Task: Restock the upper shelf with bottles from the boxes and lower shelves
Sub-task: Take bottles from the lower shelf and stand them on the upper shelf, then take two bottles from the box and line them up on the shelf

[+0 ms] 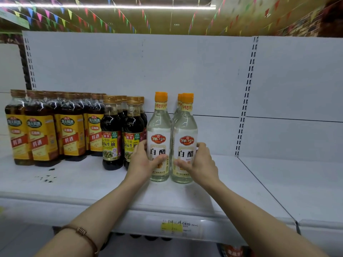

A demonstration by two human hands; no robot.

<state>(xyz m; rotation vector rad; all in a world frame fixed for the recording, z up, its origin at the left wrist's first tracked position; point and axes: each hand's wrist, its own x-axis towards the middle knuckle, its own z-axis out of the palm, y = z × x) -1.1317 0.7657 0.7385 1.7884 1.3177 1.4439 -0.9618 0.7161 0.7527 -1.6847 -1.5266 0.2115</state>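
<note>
Clear white-vinegar bottles being aligned on the upper shelf: left hand and right hand each grip 1, beside the soy-sauce bottles; next move presumably releasing.

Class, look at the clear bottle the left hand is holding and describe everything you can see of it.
The left vinegar bottle is clear, glass or plastic, filled with colourless liquid. It has an orange cap, a yellow neck band and a white label with a red emblem and large black characters. It stands upright on the white shelf, at the front of a row, beside the right vinegar bottle and the dark soy sauce bottles. The left hand grips its lower body, thumb across the label.
</note>
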